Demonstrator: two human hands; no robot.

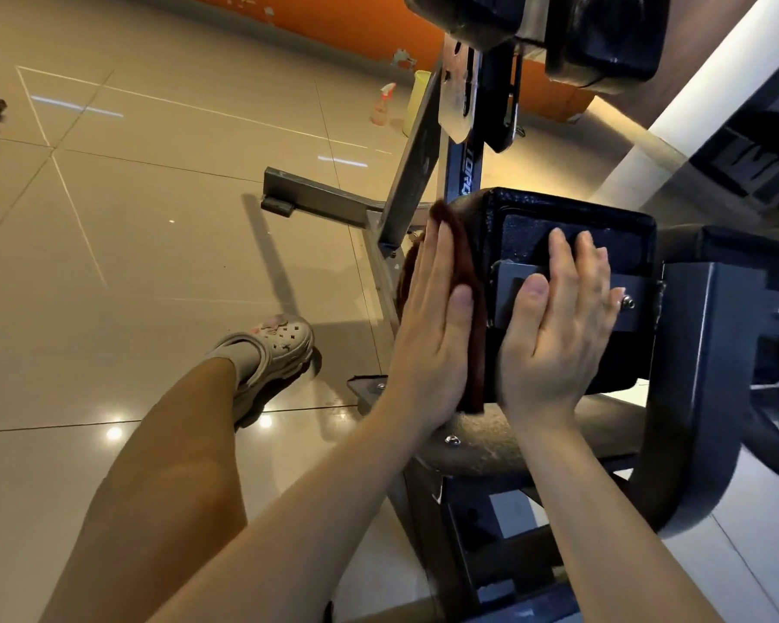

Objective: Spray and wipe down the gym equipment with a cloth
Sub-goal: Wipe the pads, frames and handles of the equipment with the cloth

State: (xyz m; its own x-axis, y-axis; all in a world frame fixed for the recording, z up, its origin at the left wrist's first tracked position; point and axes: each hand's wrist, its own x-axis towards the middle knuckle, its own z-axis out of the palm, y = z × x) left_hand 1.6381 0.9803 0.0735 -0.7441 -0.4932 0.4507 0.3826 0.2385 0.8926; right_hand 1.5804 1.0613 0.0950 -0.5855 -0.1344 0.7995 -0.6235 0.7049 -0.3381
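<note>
Glossy beige floor tiles (163, 227) fill the left half of the view, with an orange wall (333, 20) running along the back. Against the left side of a black pad (572, 218) on the gym machine, a dark brown cloth (462, 258) is pressed flat by the left hand (432, 335), whose fingers (441, 249) lie straight and close together, pointing up along the cloth. The cloth hangs down past the palm to the pad's lower edge. Just beside it, the right hand (558, 339) lies flat on the underside of the pad, with straight, slightly spread fingers (563, 258) crossing a grey metal bracket (621, 299) bolted there; it holds nothing. The pad sits on a grey steel frame (702, 375), whose curved tube runs down to the right, and a slanted post (414, 173) rises behind it toward more black pads (603, 33) at the top of the view. A frame foot (289, 191) reaches out over the tiles to the left. Well apart from the hands, near the wall, a spray bottle (381, 105) with a pink trigger stands on the floor next to a yellow container (417, 101). Lower left, a bare leg (163, 465) stretches out, ending in a beige clog (275, 357) resting on the tiles.
</note>
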